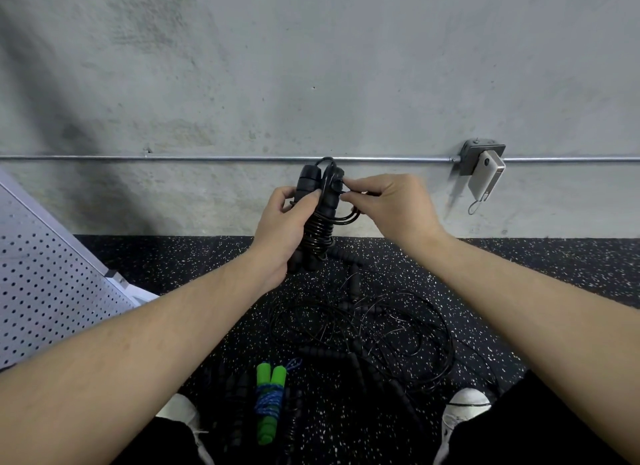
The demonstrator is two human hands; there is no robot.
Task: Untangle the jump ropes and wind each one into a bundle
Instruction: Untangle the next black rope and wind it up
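At frame centre, the left hand [281, 229] is gripping the black rope bundle [317, 215]; the right hand [388, 206] is pinching its cord end.

Dim, even overhead light fills the room. A broad soft shadow slants across the concrete wall [311, 66] at upper left. The wide lens bows the conduit pipe [225, 158] slightly. Black ropes [363, 329] blur into the dark speckled floor [554, 267].

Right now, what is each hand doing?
Left hand: grips the black jump rope bundle by its handles.
Right hand: pinches the loose end of that rope's cord.
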